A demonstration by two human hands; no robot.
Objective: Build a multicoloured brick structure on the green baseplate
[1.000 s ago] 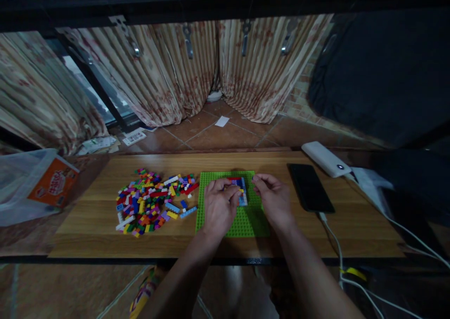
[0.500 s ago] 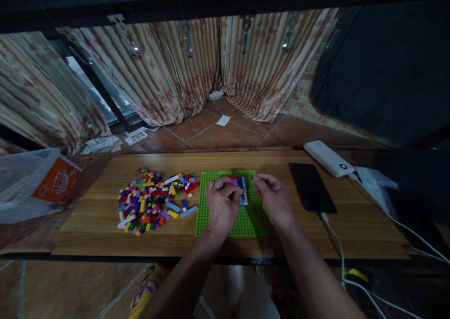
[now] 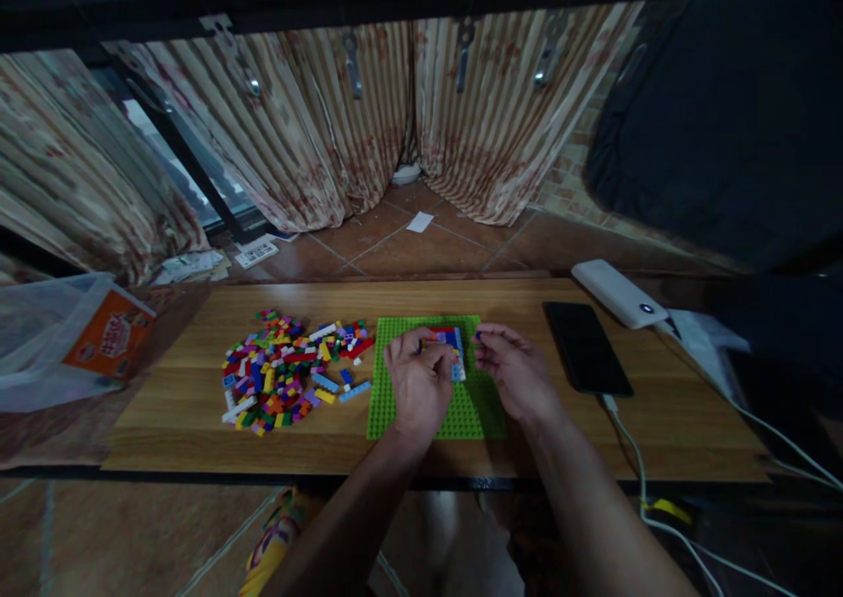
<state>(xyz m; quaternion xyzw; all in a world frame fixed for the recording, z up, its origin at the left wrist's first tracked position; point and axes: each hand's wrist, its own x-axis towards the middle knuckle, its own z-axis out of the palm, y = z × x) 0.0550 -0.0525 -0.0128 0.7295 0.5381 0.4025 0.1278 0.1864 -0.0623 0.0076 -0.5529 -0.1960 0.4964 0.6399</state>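
Note:
A green studded baseplate (image 3: pixel 478 417) lies on the wooden table under my hands. On its upper part sits a small build of toy bricks (image 3: pixel 459 341), with red, blue, light blue and white showing. My left hand (image 3: pixel 421 391) covers the left side of this build, thumb and fingers pinched together over it. Whatever that pinch holds is hidden, though a bit of yellow shows by the fingertips. To the right of the build, my right hand (image 3: pixel 517 370) pinches a small dark blue or purple toy brick (image 3: pixel 478 336) between thumb and forefinger, apart from the build.
Loose bricks of many colours form a pile (image 3: pixel 290 373) left of the baseplate. A black phone (image 3: pixel 587 348) on a white cable and a white power bank (image 3: pixel 617 293) lie at the right. A clear plastic container (image 3: pixel 46 342) with an orange label stands at the left.
My right hand's fingers have turned slightly, and the dark brick in them shows more. My left hand stays over the build. The whole view has shifted a little.

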